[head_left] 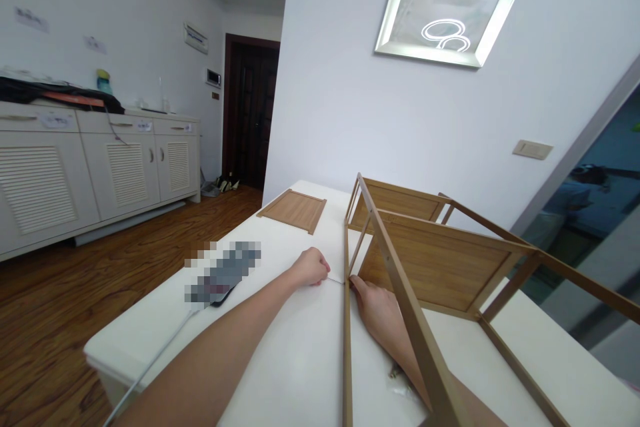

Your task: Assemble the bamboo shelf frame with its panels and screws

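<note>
Mid-frame, our L hand has its fingers clamped on a thin rod, prob. to work the slim rail of the wooden rack, ctr-right. Our R hand touches that rail, prob. steadying it; can't tell if its fingers grip.

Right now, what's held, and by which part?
Left hand holds a thin rod by its left end; right hand is at the wooden rail, grip unclear.

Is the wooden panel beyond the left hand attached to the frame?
No, the wooden panel lies on the white table, visibly apart from the frame.
</note>
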`<state>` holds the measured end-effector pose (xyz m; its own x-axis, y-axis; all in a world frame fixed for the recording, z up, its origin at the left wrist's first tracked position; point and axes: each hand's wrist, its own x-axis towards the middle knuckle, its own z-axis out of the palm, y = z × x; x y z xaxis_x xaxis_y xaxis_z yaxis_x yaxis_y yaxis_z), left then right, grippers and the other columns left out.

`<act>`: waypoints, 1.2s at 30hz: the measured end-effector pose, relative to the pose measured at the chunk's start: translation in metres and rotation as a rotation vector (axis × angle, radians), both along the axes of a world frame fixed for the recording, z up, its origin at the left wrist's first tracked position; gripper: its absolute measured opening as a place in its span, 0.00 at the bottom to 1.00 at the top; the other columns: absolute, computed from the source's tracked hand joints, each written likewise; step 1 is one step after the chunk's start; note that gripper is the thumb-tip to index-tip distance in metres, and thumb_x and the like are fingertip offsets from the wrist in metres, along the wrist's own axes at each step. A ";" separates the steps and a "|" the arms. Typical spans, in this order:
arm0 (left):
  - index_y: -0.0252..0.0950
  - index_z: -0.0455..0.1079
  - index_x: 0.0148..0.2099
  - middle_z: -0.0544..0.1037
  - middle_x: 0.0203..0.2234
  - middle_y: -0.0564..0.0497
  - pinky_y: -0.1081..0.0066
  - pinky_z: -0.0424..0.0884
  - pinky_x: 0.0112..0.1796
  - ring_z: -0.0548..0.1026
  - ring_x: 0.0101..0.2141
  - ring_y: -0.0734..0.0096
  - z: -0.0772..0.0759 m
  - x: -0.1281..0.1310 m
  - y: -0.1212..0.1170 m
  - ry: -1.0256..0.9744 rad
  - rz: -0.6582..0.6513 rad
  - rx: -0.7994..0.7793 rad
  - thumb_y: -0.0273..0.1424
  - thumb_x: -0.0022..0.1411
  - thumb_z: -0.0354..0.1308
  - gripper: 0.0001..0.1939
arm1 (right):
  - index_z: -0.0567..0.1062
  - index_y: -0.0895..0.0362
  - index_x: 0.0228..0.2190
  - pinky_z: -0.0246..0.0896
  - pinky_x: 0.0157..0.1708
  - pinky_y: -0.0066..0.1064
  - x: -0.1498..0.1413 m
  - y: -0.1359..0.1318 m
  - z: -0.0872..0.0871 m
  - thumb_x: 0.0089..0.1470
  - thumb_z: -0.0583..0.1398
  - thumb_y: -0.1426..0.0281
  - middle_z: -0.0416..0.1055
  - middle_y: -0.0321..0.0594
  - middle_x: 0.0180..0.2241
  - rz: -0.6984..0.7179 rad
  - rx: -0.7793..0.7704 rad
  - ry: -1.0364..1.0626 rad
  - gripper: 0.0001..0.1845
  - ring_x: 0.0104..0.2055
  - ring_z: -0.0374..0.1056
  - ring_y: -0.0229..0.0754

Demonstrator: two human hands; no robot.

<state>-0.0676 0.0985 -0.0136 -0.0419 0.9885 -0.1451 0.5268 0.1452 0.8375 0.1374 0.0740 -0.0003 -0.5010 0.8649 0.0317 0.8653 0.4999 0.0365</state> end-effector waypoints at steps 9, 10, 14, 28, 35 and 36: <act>0.30 0.75 0.30 0.73 0.13 0.52 0.75 0.67 0.21 0.72 0.17 0.71 -0.006 0.001 0.007 -0.006 0.024 -0.018 0.22 0.44 0.59 0.08 | 0.67 0.50 0.52 0.59 0.36 0.30 -0.001 0.000 0.001 0.62 0.46 0.72 0.76 0.43 0.44 -0.009 -0.008 0.000 0.20 0.43 0.73 0.45; 0.30 0.75 0.30 0.73 0.13 0.52 0.75 0.67 0.21 0.72 0.17 0.71 -0.007 0.001 0.008 -0.003 0.030 -0.023 0.22 0.44 0.59 0.07 | 0.67 0.50 0.53 0.59 0.36 0.30 -0.001 0.000 0.001 0.62 0.46 0.73 0.76 0.44 0.44 -0.010 -0.009 -0.001 0.20 0.43 0.74 0.46; 0.29 0.75 0.28 0.73 0.12 0.51 0.74 0.69 0.22 0.73 0.17 0.69 -0.009 0.004 0.012 0.001 0.049 -0.041 0.22 0.44 0.59 0.06 | 0.66 0.50 0.54 0.59 0.36 0.30 0.000 0.003 -0.002 0.62 0.46 0.73 0.76 0.44 0.44 -0.011 -0.012 -0.006 0.21 0.43 0.74 0.46; 0.29 0.72 0.23 0.72 0.11 0.51 0.72 0.73 0.24 0.76 0.20 0.65 0.001 0.003 0.007 -0.073 0.063 -0.089 0.20 0.39 0.58 0.03 | 0.66 0.50 0.53 0.59 0.37 0.32 0.000 0.002 -0.003 0.62 0.45 0.73 0.76 0.44 0.45 -0.005 0.001 -0.004 0.21 0.44 0.73 0.47; 0.29 0.71 0.23 0.73 0.12 0.51 0.74 0.73 0.25 0.77 0.21 0.67 0.008 0.005 0.002 -0.094 0.054 -0.109 0.19 0.41 0.59 0.03 | 0.67 0.51 0.52 0.59 0.36 0.31 0.001 0.004 -0.005 0.62 0.45 0.73 0.77 0.45 0.42 -0.006 0.015 -0.003 0.21 0.41 0.74 0.46; 0.29 0.72 0.23 0.74 0.13 0.51 0.74 0.74 0.25 0.77 0.21 0.67 0.009 0.005 0.001 -0.089 0.047 -0.105 0.19 0.41 0.60 0.03 | 0.67 0.51 0.52 0.59 0.35 0.32 0.001 0.004 -0.006 0.62 0.45 0.73 0.77 0.45 0.42 -0.005 0.021 -0.002 0.21 0.42 0.74 0.47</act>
